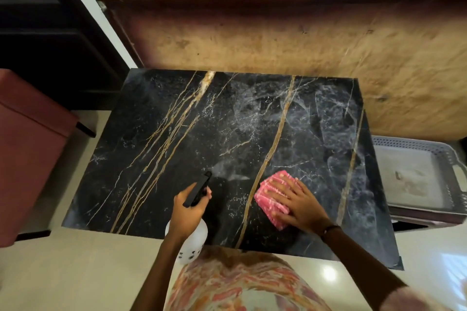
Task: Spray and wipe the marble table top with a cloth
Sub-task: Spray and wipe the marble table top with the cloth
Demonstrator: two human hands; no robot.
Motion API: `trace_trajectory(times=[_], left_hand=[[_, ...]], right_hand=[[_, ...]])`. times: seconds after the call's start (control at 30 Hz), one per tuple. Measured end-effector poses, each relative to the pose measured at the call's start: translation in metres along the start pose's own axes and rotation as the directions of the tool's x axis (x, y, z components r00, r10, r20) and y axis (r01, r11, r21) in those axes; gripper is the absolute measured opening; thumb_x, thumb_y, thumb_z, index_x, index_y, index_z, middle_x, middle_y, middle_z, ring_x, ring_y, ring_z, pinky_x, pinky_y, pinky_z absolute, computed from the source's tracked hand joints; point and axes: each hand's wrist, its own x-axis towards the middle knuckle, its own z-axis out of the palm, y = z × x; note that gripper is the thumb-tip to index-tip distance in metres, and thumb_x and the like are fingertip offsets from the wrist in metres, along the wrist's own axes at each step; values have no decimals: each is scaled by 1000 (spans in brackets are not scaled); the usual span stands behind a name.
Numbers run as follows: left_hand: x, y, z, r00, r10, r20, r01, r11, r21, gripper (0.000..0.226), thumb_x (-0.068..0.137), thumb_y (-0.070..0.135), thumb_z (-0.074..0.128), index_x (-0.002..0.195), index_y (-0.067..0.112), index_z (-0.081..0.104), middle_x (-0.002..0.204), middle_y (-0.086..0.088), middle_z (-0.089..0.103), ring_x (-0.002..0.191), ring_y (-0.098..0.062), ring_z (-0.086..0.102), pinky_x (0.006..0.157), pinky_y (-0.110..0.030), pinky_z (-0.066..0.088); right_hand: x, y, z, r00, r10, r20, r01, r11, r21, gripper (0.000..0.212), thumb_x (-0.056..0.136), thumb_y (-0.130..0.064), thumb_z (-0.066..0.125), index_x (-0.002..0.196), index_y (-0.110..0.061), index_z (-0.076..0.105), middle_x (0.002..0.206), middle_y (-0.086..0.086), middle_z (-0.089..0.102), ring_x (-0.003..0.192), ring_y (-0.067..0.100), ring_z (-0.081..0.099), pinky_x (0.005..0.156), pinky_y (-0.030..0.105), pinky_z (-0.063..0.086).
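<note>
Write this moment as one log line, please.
left hand: grips spray bottle over table | right hand: flat on pink cloth | marble table top: cloth near front edge

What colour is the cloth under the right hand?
Pink with paler flecks; the cloth shows clearly in the head view, the only one.

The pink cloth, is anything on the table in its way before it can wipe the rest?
Nothing visible blocks it. The right hand lies flat on the pink cloth near the front edge, and the marble table top beyond shows only spray mist. The spray bottle is held by the left hand off to the side.
</note>
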Motion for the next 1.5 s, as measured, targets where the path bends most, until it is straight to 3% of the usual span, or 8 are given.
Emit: trace_trajectory(times=[0.2, 0.4, 0.5, 0.83, 1.03, 1.17, 1.33, 1.5], left_hand=[[1, 7, 0, 1000, 17, 3, -17, 1000, -5, 19, 85, -6, 56, 80, 11, 64, 78, -13, 65, 49, -3, 55, 47, -14, 43], [13, 6, -4, 998, -9, 58, 9, 1000, -16, 21, 86, -6, 57, 81, 13, 64, 55, 6, 60, 46, -2, 53, 46, -11, 40], [27, 3, -11, 997, -15, 70, 14, 1000, 18, 17, 84, -2, 59, 81, 13, 66, 72, -12, 65, 53, -4, 55, 51, -16, 42], [73, 6, -21, 995, -8, 104, 7, 1000, 9, 18, 84, 1, 60, 81, 18, 67, 80, -9, 68, 82, -19, 66, 78, -17, 51], [89, 8, -24, 992, -12, 125, 8, 1000, 29, 17, 79, 18, 61, 94, 16, 69, 77, -24, 63, 69, -33, 59, 66, -42, 49], [106, 7, -26, 991, -12, 134, 8, 1000, 27, 7, 84, 9, 61, 84, 12, 67, 79, -28, 60, 77, -43, 58, 71, -38, 49], [124, 11, -22, 989, 9, 148, -13, 999, 30, 15, 82, 6, 61, 79, 19, 66, 78, -28, 62, 77, -42, 59, 69, -23, 51], [138, 20, -19, 985, 46, 166, -55, 997, 48, 7, 77, 18, 57, 78, 18, 64, 76, -30, 61, 75, -42, 59, 70, -35, 52]], right_hand=[[87, -54, -8, 975, 216, -47, -208, 969, 136, 64, 93, -63, 29, 148, -32, 29, 156, 1, 27, 146, 26, 14, 115, 58, 14], [95, -88, 12, 991, -132, -8, 132, 990, 53, 63, 94, -64, 30, 149, -33, 29, 156, 1, 30, 144, 26, 23, 114, 54, 14], [66, -48, 11, 984, -178, -16, 179, 984, 19, 64, 94, -69, 31, 150, -42, 20, 159, -6, 20, 147, 19, 12, 119, 45, 5], [155, -29, -32, 958, 284, -31, -279, 954, 111, 67, 92, -67, 27, 149, -32, 27, 156, 0, 26, 146, 25, 14, 117, 55, 15], [182, -84, -16, 996, -82, -29, 83, 996, 39, 61, 93, -61, 33, 146, -31, 32, 154, 3, 35, 143, 29, 26, 111, 57, 22], [136, -47, -3, 978, -209, 16, 210, 975, -67, 64, 94, -67, 25, 151, -38, 20, 157, 0, 25, 146, 29, 18, 115, 52, 11], [117, 26, -26, 1000, -4, 23, 5, 997, -74, 65, 95, -68, 21, 150, -35, 21, 157, 3, 27, 147, 29, 13, 116, 52, 16], [187, 24, -45, 967, 255, 20, -255, 967, 1, 68, 93, -67, 25, 150, -32, 25, 158, 2, 23, 148, 31, 9, 115, 58, 20]])
